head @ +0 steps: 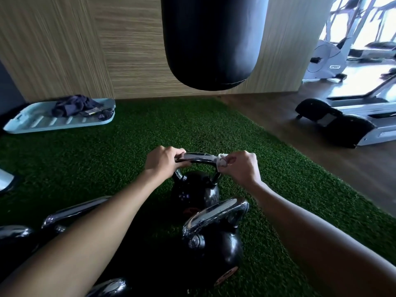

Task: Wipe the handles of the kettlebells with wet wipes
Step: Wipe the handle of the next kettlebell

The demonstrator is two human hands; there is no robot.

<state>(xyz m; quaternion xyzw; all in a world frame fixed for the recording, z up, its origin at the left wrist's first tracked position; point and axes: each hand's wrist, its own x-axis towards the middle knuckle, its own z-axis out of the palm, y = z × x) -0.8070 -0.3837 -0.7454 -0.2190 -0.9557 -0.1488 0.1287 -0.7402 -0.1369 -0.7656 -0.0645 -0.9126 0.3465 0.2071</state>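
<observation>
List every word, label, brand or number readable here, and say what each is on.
"SPIRIT", letters soft, my best reading: on the housing of the white exercise bike.
Round orange label on the near kettlebell: too blurred to read.
Pale marks on the far kettlebell: unreadable.
Small mark at a corner of the blue tray: too small to read.
The wet wipe: no print visible.

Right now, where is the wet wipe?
Head view, centre: the wet wipe is bunched against the right end of the far kettlebell's handle, pinched by the right hand.
</observation>
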